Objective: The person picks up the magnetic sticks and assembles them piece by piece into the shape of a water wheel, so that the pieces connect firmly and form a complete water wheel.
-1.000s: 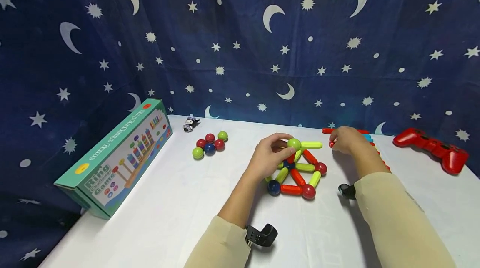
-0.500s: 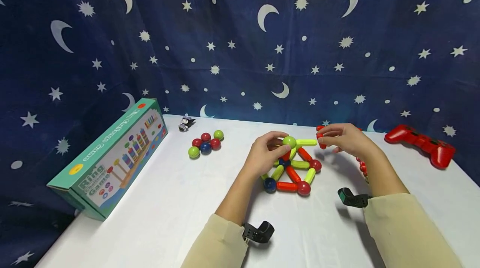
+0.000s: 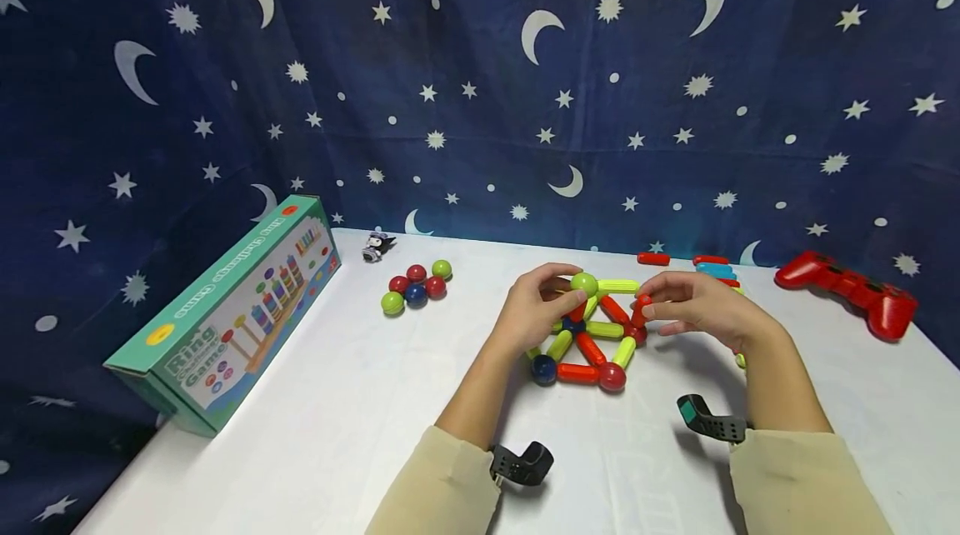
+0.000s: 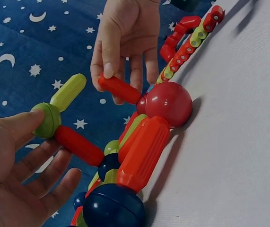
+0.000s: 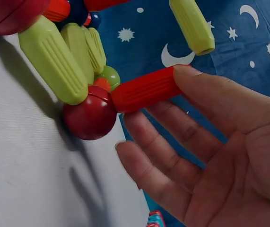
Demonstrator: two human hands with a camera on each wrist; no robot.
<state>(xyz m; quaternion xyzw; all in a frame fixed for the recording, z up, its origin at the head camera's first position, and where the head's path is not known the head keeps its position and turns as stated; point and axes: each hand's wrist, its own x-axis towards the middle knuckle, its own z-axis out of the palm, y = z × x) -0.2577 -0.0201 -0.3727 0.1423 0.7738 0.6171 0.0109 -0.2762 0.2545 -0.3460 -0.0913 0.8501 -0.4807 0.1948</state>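
Observation:
A structure of red and lime rods joined by balls stands on the white table. My left hand (image 3: 528, 310) pinches the lime ball (image 4: 48, 121) at its top; a lime rod (image 3: 618, 287) sticks out from that ball to the right. Under the ball, a red rod (image 4: 80, 145) leads down to a dark blue ball (image 4: 109, 165). My right hand (image 3: 693, 306) pinches a red rod (image 5: 146, 89) by its upper end, thumb on top. That rod's lower end meets the dark red ball (image 5: 90, 113) at the structure's right corner, and it stands nearly upright.
Loose balls, red, lime and one blue ball (image 3: 416, 295), lie left of the structure. A small figurine (image 3: 378, 246) and a green game box (image 3: 225, 314) are farther left. Red rods (image 3: 654, 258) and blue ones lie at the back right, beside a red game controller (image 3: 846, 293).
My right hand took a red rod from the row at the back right and brought it left and down onto the structure's right-corner ball. The left hand keeps its hold on the lime ball.

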